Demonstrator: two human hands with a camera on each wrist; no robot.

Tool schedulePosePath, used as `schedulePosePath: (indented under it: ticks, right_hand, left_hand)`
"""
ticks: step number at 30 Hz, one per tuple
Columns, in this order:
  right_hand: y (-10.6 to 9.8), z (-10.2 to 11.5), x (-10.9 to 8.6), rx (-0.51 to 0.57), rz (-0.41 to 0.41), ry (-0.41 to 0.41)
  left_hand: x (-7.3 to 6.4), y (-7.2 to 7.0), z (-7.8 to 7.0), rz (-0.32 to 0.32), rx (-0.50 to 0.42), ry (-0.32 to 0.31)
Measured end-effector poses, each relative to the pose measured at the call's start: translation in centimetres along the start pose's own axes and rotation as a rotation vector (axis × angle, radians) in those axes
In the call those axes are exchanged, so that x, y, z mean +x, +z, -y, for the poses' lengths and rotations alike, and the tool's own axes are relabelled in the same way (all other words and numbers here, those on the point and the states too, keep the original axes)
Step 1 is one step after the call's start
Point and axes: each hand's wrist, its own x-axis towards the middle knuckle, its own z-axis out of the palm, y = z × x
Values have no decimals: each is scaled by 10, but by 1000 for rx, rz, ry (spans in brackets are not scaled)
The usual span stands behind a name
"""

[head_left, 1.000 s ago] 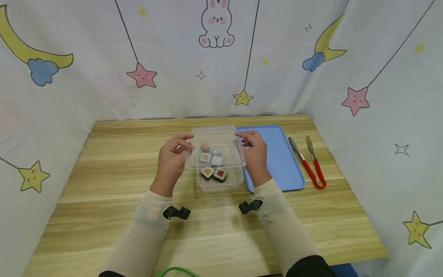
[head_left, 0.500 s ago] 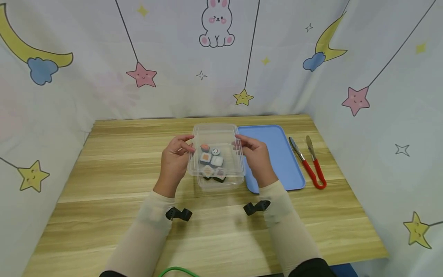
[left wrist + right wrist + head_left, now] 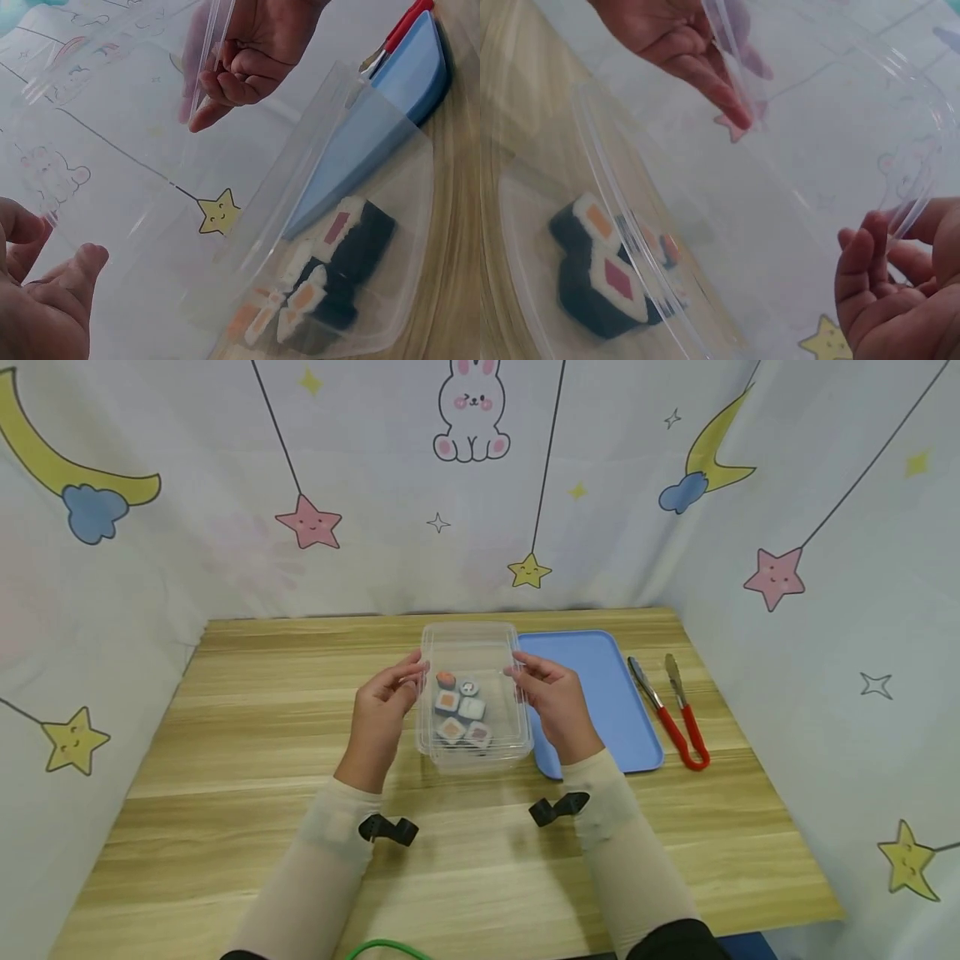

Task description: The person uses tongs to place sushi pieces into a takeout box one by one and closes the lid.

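Observation:
A clear plastic lid [image 3: 469,647] is held between my two hands over a clear plastic container [image 3: 474,767]. Several sushi pieces [image 3: 447,702] sit in the container and show through the lid. My left hand [image 3: 381,714] pinches the lid's left edge between thumb and fingers. At its right edge, my right hand [image 3: 557,703] does the same. In the right wrist view the lid stands tilted, its far part raised above the container, with a dark-wrapped sushi roll [image 3: 604,292] below. The left wrist view shows the container wall [image 3: 409,292] under the lid.
A blue tray [image 3: 600,710] lies just right of the container, partly behind the right hand. Further right are metal tongs with red handles [image 3: 678,739]. A green cable [image 3: 386,946] curves at the wooden table's [image 3: 247,735] front edge. A printed curtain hangs behind.
Both hands have shifted slightly to the right. The lid's near edge has come down and toward me, so the lid now overlaps all the sushi pieces. Tray and tongs stay put.

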Motion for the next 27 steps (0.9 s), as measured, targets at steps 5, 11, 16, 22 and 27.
schedulePosePath:
  ticks: [5, 11, 16, 22, 27]
  right_hand:
    - [0, -3, 1, -12, -18, 11]
    - [3, -3, 2, -29, -86, 63]
    - [7, -9, 5, -118, -154, 52]
    - [8, -14, 8, -284, -224, 18]
    - [7, -21, 7, -516, -248, -15]
  left_hand:
    - [0, 2, 5, -23, -86, -58]
    - [-1, 3, 14, -27, -24, -98]
    - [-1, 7, 26, -56, 39, -101]
    - [-2, 15, 39, -66, 142, -54]
    - [-1, 18, 48, -80, 232, -40]
